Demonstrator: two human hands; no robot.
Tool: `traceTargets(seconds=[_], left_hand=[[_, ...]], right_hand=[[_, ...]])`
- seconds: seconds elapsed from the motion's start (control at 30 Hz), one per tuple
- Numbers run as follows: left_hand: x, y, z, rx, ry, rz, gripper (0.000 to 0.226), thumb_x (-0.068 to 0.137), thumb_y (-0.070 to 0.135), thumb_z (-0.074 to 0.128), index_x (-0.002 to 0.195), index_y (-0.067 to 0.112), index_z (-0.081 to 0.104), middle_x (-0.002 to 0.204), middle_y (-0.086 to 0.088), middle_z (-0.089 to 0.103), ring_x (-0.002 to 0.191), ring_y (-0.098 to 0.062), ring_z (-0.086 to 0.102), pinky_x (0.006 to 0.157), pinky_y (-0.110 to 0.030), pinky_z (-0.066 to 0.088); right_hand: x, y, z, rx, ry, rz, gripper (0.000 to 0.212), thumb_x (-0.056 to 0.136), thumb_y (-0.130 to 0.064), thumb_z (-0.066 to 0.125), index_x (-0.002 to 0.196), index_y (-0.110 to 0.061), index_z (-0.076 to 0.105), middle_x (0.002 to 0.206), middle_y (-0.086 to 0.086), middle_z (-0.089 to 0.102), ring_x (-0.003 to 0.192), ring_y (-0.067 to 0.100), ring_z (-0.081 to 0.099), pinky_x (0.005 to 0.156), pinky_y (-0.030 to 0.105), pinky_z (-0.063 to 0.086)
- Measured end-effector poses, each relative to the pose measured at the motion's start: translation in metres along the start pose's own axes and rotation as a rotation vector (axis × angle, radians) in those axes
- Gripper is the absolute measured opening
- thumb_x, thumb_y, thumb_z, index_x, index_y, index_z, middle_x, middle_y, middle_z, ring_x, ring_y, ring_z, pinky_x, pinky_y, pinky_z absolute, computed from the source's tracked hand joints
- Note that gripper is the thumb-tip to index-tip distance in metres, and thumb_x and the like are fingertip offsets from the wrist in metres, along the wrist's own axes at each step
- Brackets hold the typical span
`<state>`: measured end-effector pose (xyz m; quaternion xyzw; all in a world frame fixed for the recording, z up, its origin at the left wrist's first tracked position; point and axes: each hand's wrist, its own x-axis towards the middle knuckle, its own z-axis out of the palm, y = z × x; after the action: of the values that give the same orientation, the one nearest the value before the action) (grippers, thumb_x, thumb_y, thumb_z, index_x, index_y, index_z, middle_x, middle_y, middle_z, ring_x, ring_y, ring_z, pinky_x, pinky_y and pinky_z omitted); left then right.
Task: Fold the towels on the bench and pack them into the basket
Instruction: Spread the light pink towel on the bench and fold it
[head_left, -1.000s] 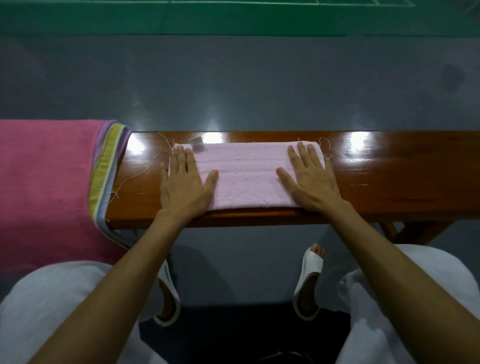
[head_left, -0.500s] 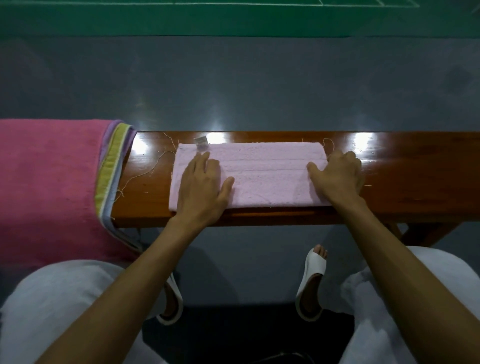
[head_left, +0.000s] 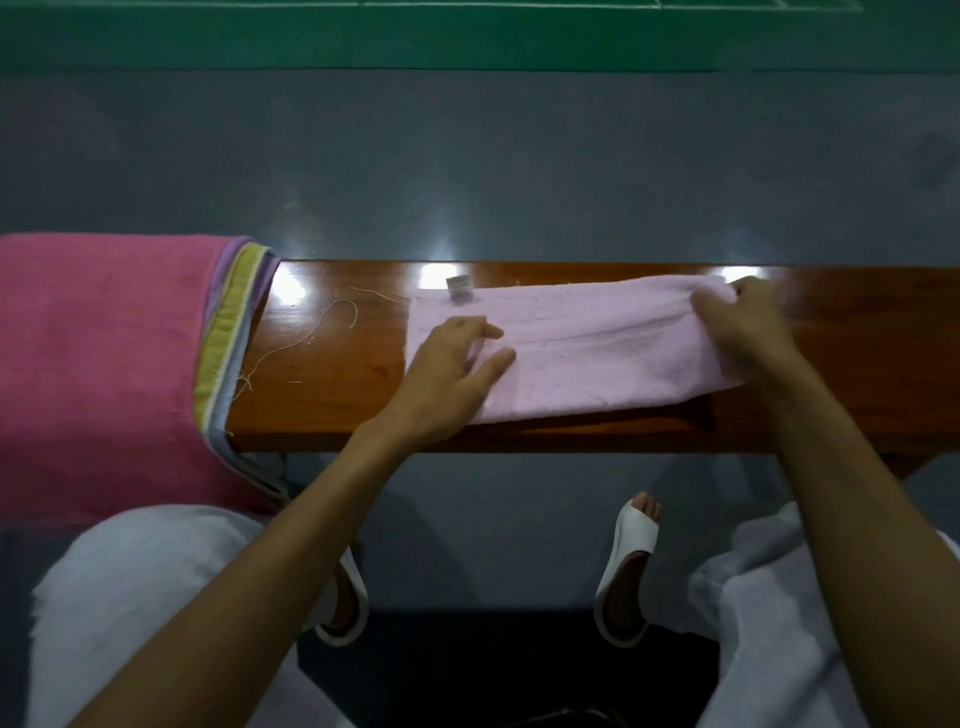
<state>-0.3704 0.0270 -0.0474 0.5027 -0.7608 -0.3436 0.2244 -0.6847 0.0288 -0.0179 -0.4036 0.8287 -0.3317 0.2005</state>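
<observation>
My left hand (head_left: 452, 374) lies flat, grip released, fingers pressing the left part of the pale pink towel (head_left: 597, 353) on the bench (head_left: 337, 374). My right hand (head_left: 743, 327) grips the towel's right end, which is raised off the wood.

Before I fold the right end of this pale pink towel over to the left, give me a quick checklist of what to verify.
1. Right hand grips the right end of the pale pink towel: ok.
2. Left hand rests on the towel's left part: ok.
3. Towel lies fully on the bench: ok.
4. Dark pink towel apart from the fold path: ok, at the bench's left end.
5. Label tucked in: not ok, it sticks out at the far left corner.
6. Basket within reach: cannot tell, none in view.
</observation>
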Motion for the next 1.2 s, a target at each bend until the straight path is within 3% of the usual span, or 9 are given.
traceTargets(seconds=[0.1, 0.23, 0.37, 0.43, 0.53, 0.67, 0.8, 0.97, 1.2], left_hand=[[0.004, 0.001, -0.019, -0.158, 0.073, -0.078, 0.023, 0.104, 0.026, 0.058, 0.122, 0.014, 0.065, 0.125, 0.0, 0.064, 0.106, -0.008, 0.061, 0.082, -0.015, 0.049], [0.007, -0.009, -0.031, -0.417, 0.107, -0.268, 0.016, 0.106, 0.013, 0.053, 0.115, 0.016, 0.066, 0.11, -0.01, 0.071, 0.082, -0.017, 0.069, 0.066, -0.026, 0.054], [0.011, -0.007, -0.036, -0.61, 0.069, -0.356, 0.022, 0.11, 0.021, 0.045, 0.118, 0.012, 0.064, 0.109, -0.017, 0.073, 0.073, -0.023, 0.071, 0.06, -0.029, 0.056], [0.013, -0.002, -0.036, -0.676, 0.043, -0.4, 0.034, 0.111, 0.034, 0.04, 0.12, 0.01, 0.062, 0.104, -0.016, 0.075, 0.072, -0.024, 0.072, 0.06, -0.03, 0.057], [0.016, 0.001, -0.033, -0.744, 0.075, -0.455, 0.038, 0.108, 0.048, 0.043, 0.105, 0.019, 0.067, 0.085, 0.001, 0.078, 0.065, -0.015, 0.072, 0.055, -0.025, 0.054], [0.02, -0.011, -0.029, -0.634, 0.15, -0.454, 0.009, 0.098, 0.02, 0.068, 0.103, 0.015, 0.074, 0.105, -0.008, 0.078, 0.088, -0.02, 0.076, 0.08, -0.039, 0.063], [0.02, -0.016, -0.027, -0.61, 0.137, -0.485, 0.036, 0.092, 0.01, 0.074, 0.127, 0.011, 0.065, 0.116, -0.006, 0.072, 0.095, -0.023, 0.074, 0.08, -0.042, 0.064], [0.021, -0.016, -0.026, -0.579, 0.177, -0.436, 0.044, 0.095, 0.011, 0.071, 0.137, 0.011, 0.058, 0.122, -0.005, 0.068, 0.102, -0.022, 0.07, 0.077, -0.036, 0.063], [0.021, -0.018, -0.024, -0.542, 0.234, -0.387, 0.035, 0.098, 0.009, 0.065, 0.133, 0.01, 0.061, 0.118, -0.007, 0.07, 0.101, -0.022, 0.071, 0.084, -0.039, 0.062]], right_hand=[[0.003, -0.006, -0.017, 0.297, -0.043, 0.138, 0.027, 0.094, -0.019, 0.069, 0.114, -0.002, 0.063, 0.11, 0.012, 0.066, 0.095, 0.024, 0.064, 0.08, 0.036, 0.054], [-0.008, -0.03, -0.012, 0.612, -0.193, 0.216, 0.009, 0.09, -0.009, 0.073, 0.09, -0.008, 0.065, 0.093, 0.006, 0.069, 0.076, 0.016, 0.068, 0.054, 0.027, 0.058], [-0.039, -0.07, 0.03, 0.624, -0.333, 0.041, 0.008, 0.093, -0.008, 0.068, 0.086, -0.009, 0.064, 0.078, 0.003, 0.061, 0.054, 0.007, 0.061, 0.048, 0.021, 0.05], [-0.062, -0.09, 0.056, 0.569, -0.44, -0.123, 0.005, 0.094, -0.008, 0.068, 0.098, -0.009, 0.067, 0.084, 0.005, 0.064, 0.06, 0.005, 0.062, 0.057, 0.022, 0.052], [-0.088, -0.107, 0.085, 0.498, -0.649, -0.228, 0.044, 0.097, -0.011, 0.066, 0.139, -0.011, 0.054, 0.103, 0.013, 0.065, 0.077, 0.013, 0.065, 0.064, 0.028, 0.056], [-0.083, -0.104, 0.088, 0.374, -0.508, -0.281, 0.042, 0.1, -0.012, 0.061, 0.141, -0.009, 0.052, 0.105, 0.011, 0.063, 0.082, 0.019, 0.066, 0.063, 0.027, 0.058], [-0.06, -0.086, 0.077, 0.315, -0.347, -0.246, 0.037, 0.098, -0.014, 0.063, 0.135, -0.01, 0.055, 0.106, 0.008, 0.064, 0.086, 0.02, 0.066, 0.069, 0.034, 0.06], [-0.053, -0.058, 0.081, -0.213, -0.075, -0.264, 0.037, 0.088, -0.045, 0.076, 0.108, -0.018, 0.06, 0.099, 0.0, 0.064, 0.089, 0.02, 0.065, 0.079, 0.041, 0.061], [-0.049, -0.049, 0.081, -0.119, -0.218, -0.062, 0.025, 0.092, -0.04, 0.074, 0.09, -0.016, 0.07, 0.089, -0.002, 0.066, 0.08, 0.016, 0.067, 0.075, 0.04, 0.063]])
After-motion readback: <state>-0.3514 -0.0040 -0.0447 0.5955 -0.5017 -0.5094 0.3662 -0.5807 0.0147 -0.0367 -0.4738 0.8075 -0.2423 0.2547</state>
